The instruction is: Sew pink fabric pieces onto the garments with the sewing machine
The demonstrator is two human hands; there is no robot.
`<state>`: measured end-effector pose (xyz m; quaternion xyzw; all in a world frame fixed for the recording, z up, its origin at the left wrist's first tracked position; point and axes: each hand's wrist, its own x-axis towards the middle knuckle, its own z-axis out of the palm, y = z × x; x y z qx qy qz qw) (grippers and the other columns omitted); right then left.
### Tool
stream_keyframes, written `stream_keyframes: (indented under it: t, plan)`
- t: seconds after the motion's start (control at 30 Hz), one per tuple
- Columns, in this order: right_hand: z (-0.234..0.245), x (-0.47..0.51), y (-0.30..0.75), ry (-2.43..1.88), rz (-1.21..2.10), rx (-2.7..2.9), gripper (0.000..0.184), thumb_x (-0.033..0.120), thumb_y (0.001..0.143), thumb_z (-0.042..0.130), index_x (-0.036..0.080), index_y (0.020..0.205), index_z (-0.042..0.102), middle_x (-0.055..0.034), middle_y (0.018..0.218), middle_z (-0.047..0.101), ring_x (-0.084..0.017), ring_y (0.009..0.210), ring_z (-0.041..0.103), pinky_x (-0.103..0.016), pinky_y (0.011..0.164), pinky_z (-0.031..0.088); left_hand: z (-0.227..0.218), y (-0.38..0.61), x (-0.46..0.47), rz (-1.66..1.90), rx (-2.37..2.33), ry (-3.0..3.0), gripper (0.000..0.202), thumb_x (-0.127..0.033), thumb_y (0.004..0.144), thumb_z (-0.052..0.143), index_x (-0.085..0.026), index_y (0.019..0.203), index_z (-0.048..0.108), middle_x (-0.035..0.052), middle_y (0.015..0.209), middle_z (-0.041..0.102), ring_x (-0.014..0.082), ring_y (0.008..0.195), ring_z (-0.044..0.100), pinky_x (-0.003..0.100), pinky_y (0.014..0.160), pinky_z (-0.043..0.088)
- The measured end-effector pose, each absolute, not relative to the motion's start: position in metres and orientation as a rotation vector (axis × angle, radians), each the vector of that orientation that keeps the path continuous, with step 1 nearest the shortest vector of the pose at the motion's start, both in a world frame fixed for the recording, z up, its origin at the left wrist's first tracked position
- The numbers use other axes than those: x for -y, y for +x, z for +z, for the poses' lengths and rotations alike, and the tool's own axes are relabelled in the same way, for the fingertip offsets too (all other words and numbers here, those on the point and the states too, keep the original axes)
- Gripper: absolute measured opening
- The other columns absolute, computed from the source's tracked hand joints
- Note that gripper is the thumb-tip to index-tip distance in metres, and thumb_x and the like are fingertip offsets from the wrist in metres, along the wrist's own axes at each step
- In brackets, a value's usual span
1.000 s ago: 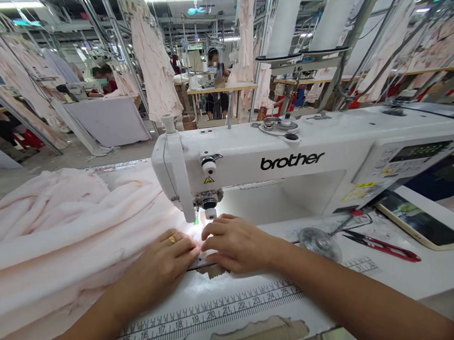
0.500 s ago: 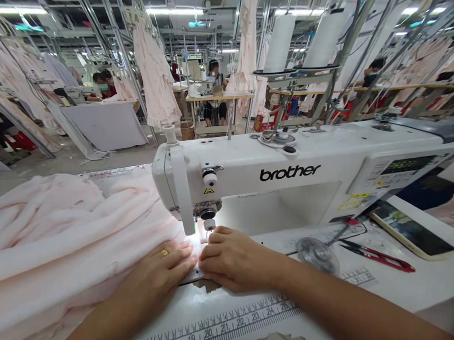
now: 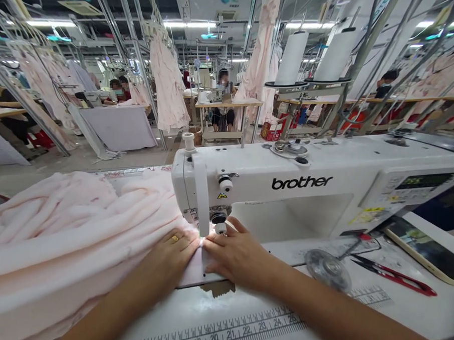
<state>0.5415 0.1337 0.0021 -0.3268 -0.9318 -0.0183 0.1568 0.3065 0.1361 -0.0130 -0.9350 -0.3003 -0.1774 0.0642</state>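
Observation:
Pale pink fabric (image 3: 102, 235) lies in soft folds over the left of the table and runs under the needle area of a white brother sewing machine (image 3: 249, 164). My left hand (image 3: 178, 250) rests flat on the fabric, left of the needle, with a gold ring on one finger. Close on the right of the needle is my right hand (image 3: 236, 252), its thumb apart and its fingers spread around the presser area. Its fingertips touch down by the fabric's edge. The presser foot is mostly hidden behind fingers and a white guard (image 3: 202, 198).
Thread snips (image 3: 395, 275), a phone (image 3: 426, 249) and a clear round disc (image 3: 328, 270) lie at the right. A printed ruler (image 3: 226, 335) crosses the table front. Two thread cones (image 3: 292, 59) stand behind the machine. People sit at machines farther back.
The view has shifted, so the machine appears farther right and slightly lower. My right hand has moved forward around the needle area and its fingers have spread. My left hand stays on the fabric.

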Motion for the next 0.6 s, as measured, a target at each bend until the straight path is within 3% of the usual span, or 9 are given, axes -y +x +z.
stream_keyframes:
  t: [0.1, 0.23, 0.6]
  plan:
    - [0.0003, -0.1344, 0.5422, -1.013, -0.038, 2.658, 0.047, 0.058, 0.089, 0.064, 0.019, 0.116, 0.059, -0.0049, 0.109, 0.066, -0.027, 0.11, 0.049, -0.044, 0.109, 0.018, -0.0167, 0.3054, -0.1407, -0.502, 0.912, -2.828, 0.051, 0.001, 0.083, 0.043, -0.011, 0.131, 0.052, 0.0145, 0.132, 0.06, 0.0255, 0.127, 0.052, 0.045, 0.103, 0.047]
    - [-0.0027, -0.1347, 0.5434, -1.051, -0.039, 2.649, 0.051, 0.06, 0.089, 0.062, 0.019, 0.118, 0.058, -0.0071, 0.111, 0.065, -0.028, 0.115, 0.047, -0.045, 0.112, 0.016, -0.0145, 0.3083, -0.1454, -0.395, 0.957, -2.83, 0.056, 0.004, 0.077, 0.042, -0.007, 0.131, 0.051, 0.0174, 0.131, 0.06, 0.027, 0.125, 0.055, 0.046, 0.102, 0.049]
    - [0.0024, -0.1377, 0.5478, -1.126, -0.08, 2.68, 0.037, 0.055, 0.093, 0.06, 0.021, 0.109, 0.061, -0.0051, 0.112, 0.064, -0.026, 0.114, 0.047, -0.046, 0.116, 0.016, -0.011, 0.315, -0.1444, -0.354, 1.138, -2.822, 0.044, -0.003, 0.087, 0.04, -0.012, 0.128, 0.054, 0.0157, 0.129, 0.061, 0.0271, 0.12, 0.057, 0.045, 0.101, 0.049]
